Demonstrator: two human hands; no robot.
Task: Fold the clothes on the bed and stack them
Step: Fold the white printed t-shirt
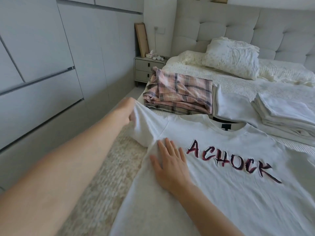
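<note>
White T-shirt [221,193] with dark red-and-navy lettering; at 12 o'clock, pink-and-grey plaid clothes [180,94]; white folded stack [283,114] at 2.

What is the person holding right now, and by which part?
The left hand grips the white T-shirt by its sleeve, lifting it. The right hand holds nothing; it lies flat on the shirt's chest.

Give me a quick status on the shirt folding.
Left hand gripping T-shirt sleeve, lifted. Right hand flat on its chest. Folded stacks behind collar, nothing blocking.
</note>
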